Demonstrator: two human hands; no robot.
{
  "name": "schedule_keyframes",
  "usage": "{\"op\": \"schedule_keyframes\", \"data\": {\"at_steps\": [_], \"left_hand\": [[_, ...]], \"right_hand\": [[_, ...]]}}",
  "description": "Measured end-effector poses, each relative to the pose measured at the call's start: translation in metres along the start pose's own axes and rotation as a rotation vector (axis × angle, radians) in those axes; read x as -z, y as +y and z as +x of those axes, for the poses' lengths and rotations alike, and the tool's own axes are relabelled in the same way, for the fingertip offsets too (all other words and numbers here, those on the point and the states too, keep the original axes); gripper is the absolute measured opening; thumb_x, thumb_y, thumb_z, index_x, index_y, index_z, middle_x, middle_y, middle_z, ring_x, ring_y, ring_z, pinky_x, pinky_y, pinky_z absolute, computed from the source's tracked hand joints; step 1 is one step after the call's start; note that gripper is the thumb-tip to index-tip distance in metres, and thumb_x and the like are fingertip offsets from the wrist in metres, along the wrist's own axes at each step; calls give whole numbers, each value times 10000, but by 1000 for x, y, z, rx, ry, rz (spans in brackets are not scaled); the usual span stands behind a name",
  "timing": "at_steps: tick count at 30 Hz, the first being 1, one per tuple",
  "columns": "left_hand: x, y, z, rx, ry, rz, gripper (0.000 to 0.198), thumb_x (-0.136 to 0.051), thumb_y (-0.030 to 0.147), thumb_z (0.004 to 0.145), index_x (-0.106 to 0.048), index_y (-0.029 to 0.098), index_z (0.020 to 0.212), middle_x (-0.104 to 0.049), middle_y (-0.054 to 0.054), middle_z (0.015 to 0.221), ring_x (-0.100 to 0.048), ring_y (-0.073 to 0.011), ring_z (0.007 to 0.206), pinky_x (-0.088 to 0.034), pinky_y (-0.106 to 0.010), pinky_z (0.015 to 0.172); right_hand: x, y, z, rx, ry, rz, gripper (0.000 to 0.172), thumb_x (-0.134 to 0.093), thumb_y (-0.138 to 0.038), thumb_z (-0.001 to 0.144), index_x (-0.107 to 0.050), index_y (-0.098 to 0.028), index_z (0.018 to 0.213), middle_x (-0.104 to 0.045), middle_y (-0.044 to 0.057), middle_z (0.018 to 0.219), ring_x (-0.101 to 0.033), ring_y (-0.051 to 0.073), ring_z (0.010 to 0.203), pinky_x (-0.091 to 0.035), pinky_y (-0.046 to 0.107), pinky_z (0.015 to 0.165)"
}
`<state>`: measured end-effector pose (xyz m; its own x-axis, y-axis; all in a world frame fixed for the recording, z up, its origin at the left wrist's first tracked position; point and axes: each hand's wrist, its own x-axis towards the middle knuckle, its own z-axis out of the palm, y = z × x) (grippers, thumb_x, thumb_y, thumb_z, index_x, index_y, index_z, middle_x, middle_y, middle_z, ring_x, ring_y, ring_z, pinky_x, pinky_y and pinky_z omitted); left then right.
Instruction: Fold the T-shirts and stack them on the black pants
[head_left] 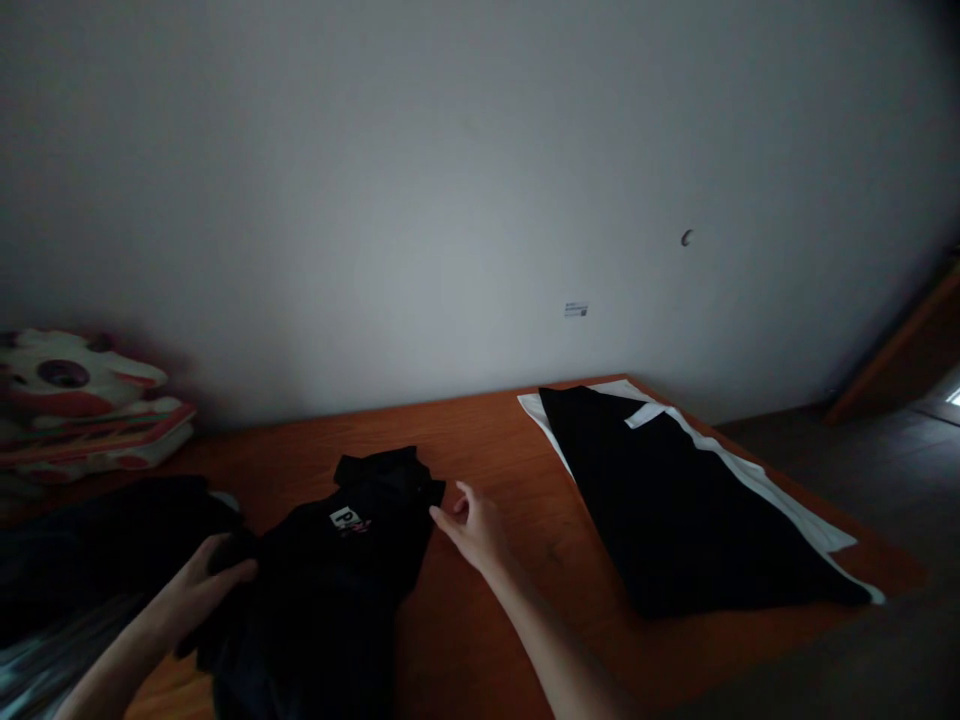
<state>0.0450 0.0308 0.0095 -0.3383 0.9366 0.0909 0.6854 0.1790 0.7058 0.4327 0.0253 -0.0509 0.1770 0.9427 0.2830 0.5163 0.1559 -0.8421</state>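
Observation:
A black polo shirt (341, 590) with a small white and red chest logo lies on the orange-brown table (487, 440), collar toward the wall. My left hand (202, 585) rests on the shirt's left shoulder edge, fingers curled into the dark cloth. My right hand (472, 525) hovers at the shirt's right shoulder, thumb and forefinger close together near the fabric edge, other fingers loosely bent. In the dim light I cannot make out whether it pinches the cloth.
A folded black garment (675, 510) lies on a white one (787, 505) at the table's right. A dark pile of clothes (90, 540) sits at the left. Red and white cushions (82, 410) rest against the grey wall. The floor drops away at right.

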Motion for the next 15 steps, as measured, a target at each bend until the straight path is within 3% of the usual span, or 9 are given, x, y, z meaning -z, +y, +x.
{"op": "schedule_keyframes", "data": {"at_steps": [2, 4, 8, 11, 15], "left_hand": [[2, 2, 0, -107, -7, 187, 410, -675, 424, 589, -639, 227, 946, -720, -46, 775, -719, -322, 831, -583, -455, 766], [-3, 18, -9, -290, 84, 293, 515, -643, 453, 633, -636, 194, 1078, -714, -134, 1001, -687, -352, 990, -546, -490, 895], [-36, 58, -42, -565, 69, 326, 463, -527, 553, 846, -615, 232, 1168, -711, -112, 1157, -670, -300, 1066, -494, -465, 989], [-66, 70, -60, -658, 29, 453, 415, -505, 501, 899, -636, 265, 1214, -708, -86, 1260, -623, -314, 1204, -345, -568, 1120], [-91, 69, -69, -656, -25, 553, 413, -479, 420, 927, -653, 266, 1268, -665, -95, 1348, -605, -317, 1238, -369, -557, 1093]], "right_hand": [[-3, -7, -1, 20, 7, -142, 616, -672, -587, 831, -649, -145, 1260, -726, 134, 1006, -694, 280, 938, -525, 373, 854], [-4, -14, -1, 19, -12, -248, 596, -652, -596, 851, -664, -145, 1240, -716, 160, 1083, -688, 301, 1002, -515, 375, 865], [-5, -19, 2, 13, -63, -367, 400, -725, -503, 827, -720, -236, 1126, -722, 99, 1042, -701, 252, 892, -494, 311, 748], [-6, -16, 4, 10, -45, -353, 98, -708, -348, 860, -738, -264, 901, -724, 31, 894, -682, 196, 784, -441, 261, 664], [-9, -10, 4, 11, -1, -294, 80, -674, -229, 854, -684, -232, 774, -692, -2, 746, -643, 166, 697, -400, 241, 623]]}}
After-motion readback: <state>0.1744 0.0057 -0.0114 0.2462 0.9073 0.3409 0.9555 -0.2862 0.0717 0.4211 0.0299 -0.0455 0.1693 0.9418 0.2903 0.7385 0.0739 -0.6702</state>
